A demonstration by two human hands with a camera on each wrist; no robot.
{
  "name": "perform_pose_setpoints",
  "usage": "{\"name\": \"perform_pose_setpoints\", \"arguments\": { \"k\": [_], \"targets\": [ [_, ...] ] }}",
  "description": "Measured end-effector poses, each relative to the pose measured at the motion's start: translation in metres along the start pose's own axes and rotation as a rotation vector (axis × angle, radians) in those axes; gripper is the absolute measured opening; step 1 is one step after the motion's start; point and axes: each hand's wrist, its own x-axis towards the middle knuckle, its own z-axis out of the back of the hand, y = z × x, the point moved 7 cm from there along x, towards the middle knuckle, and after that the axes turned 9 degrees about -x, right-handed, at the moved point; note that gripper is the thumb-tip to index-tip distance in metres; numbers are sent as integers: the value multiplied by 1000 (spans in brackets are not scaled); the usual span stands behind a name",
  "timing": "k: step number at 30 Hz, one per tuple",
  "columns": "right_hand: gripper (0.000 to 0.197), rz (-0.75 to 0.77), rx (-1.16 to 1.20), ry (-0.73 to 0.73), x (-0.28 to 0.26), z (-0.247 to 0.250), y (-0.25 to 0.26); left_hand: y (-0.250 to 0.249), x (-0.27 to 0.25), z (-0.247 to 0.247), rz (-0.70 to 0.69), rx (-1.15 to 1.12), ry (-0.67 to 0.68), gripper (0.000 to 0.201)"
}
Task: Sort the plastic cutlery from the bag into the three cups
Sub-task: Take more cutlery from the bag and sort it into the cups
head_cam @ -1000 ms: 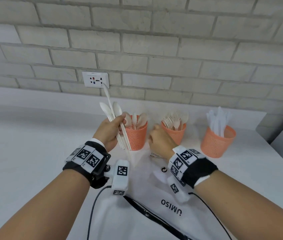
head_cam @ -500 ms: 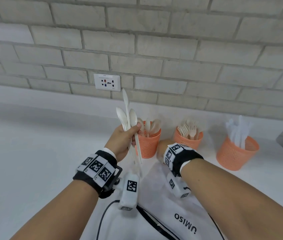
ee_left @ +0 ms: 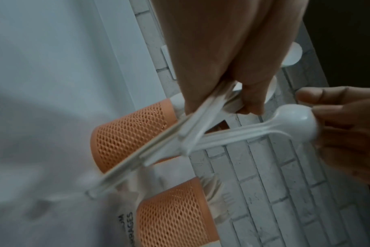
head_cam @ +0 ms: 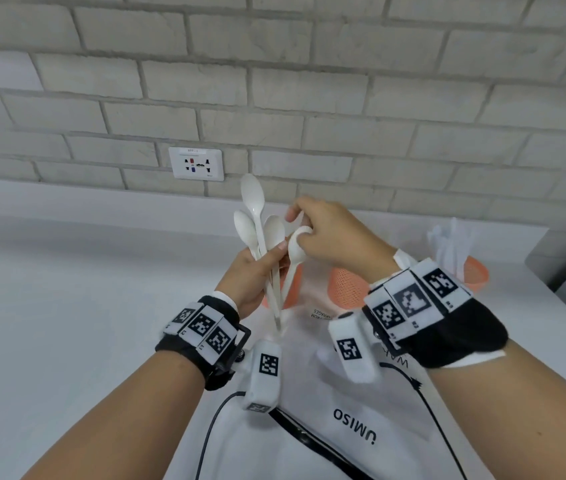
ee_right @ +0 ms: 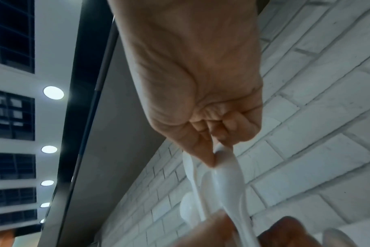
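White plastic spoons (head_cam: 263, 233) stand bunched in the left hand (head_cam: 252, 277), whose fingers (ee_left: 250, 93) and thumb are curled round the handles a little below the bowls, so the bowls fan out above the grip and the handle ends splay out beneath it. The right hand (head_cam: 330, 237) is level with those bowls and just beside them, its fingers (ee_right: 226, 128) curled, thumb and forefinger pinching the bowl of one more spoon (ee_left: 294, 123) whose handle slants down across the bundle.

Judging by the thin, ribbed handles, these are very light and fairly stiff, yet likely to bend or snap if levered sideways. The smooth surface looks slippery, and a loose fan of handles can slide apart in a slack grip. The bowl is a poor place to hold: rounded and slick. A better hold is on the flat of the handle just under the bowl, where the left fingers already are, with all handles squared together before lowering.

Beneath the fingers lie the white bag (head_cam: 337, 393) on the counter (head_cam: 66, 323) and the orange mesh cups (ee_left: 129, 135), partly hidden in the head view; the near-left cup appears the one for spoons. A third cup (head_cam: 475, 271), holding white cutlery, sits well to the right of the fingers.
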Motion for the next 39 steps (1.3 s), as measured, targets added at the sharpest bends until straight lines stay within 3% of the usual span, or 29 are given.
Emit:
{"name": "perform_pose_setpoints", "arguments": {
  "k": [4,9,14,18,20,22,24,26,29,31,33,35,39],
  "targets": [
    [27,22,256,-118,11,4,-2,-5,-5,-13,1,-99,59,24],
    [29,-111,568,-263,6,-15,-19,-8,-2,-11,-9,-188,-49,35],
    [62,-216,787,139,-3,-80,-9,-13,-2,-20,-83,-21,-75,58],
    [37,-384,1144,153,1,-95,-16,-7,-7,-34,8,264,-107,39],
    [20,-445,1372,198,1,-92,-20,-8,-7,-39,-40,550,-84,44],
    [18,-443,1483,212,2,-86,-28,-12,-6,-42,-73,912,-43,54],
    [22,-431,1459,187,4,-79,-41,-15,-5,-38,-2,1010,34,76],
    [15,-406,1486,172,3,-71,-51,-23,-3,-33,56,811,96,85],
    [14,-325,1555,199,5,-64,-62,-38,9,-7,29,443,-14,62],
    [14,-264,1560,232,6,-63,-62,-37,22,14,13,459,-99,59],
    [16,-253,1556,216,10,-66,-64,-31,34,30,16,568,-149,71],
    [17,-280,1458,83,18,-66,-72,-20,43,39,61,678,-147,95],
    [11,-323,996,-383,32,-43,-89,2,54,36,154,734,-26,131]
  ]
}}
